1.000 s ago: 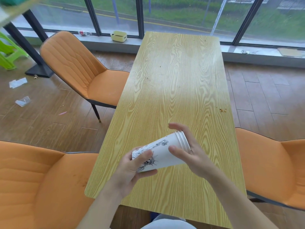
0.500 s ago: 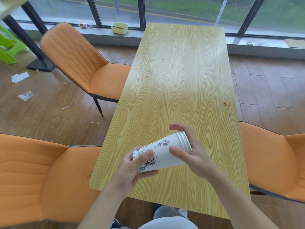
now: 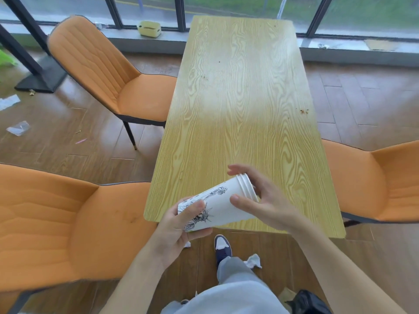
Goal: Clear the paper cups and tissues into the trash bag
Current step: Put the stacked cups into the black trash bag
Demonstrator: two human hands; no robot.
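A stack of white paper cups [image 3: 223, 201] with a black drawing lies tilted in both my hands, above the near edge of the wooden table [image 3: 240, 105]. My left hand [image 3: 179, 225] grips the stack's base end. My right hand [image 3: 265, 200] wraps the rim end, thumb on the side. A crumpled white tissue [image 3: 254, 261] lies on the floor by my leg, and a smaller white scrap [image 3: 187, 244] shows under my left hand. The black trash bag [image 3: 306, 303] is at the bottom right, partly behind my right forearm.
Orange chairs stand at the near left [image 3: 56, 223], far left [image 3: 108, 71] and right [image 3: 381, 182] of the table. Paper scraps [image 3: 18, 128] litter the floor at far left. A pale yellow box [image 3: 149, 29] sits on the window sill. Crumbs [image 3: 303, 111] dot the table's right side.
The view has pulled back from the table, so the floor, my leg, the tissues and the trash bag now show. Both hands keep the same hold on the cup stack.
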